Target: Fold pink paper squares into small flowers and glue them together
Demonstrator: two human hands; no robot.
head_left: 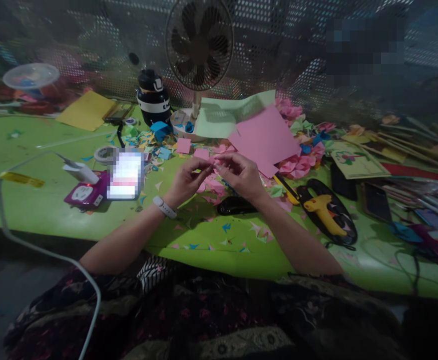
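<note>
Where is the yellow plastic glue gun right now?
In the head view, the yellow plastic glue gun lies to the right of the person's right hand, over a black oval object on the lime-green table.

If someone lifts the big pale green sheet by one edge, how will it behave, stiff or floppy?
The pale green sheet probably bends readily, since its surface curves. It looks thin, so is likely light. The pink sheet meets it, so might shift too.

Dimly lit; perforated grey wall (pixel 271 45) behind glossy green table (pixel 34 217); dark grey floor (pixel 1 285) lower left.
</note>
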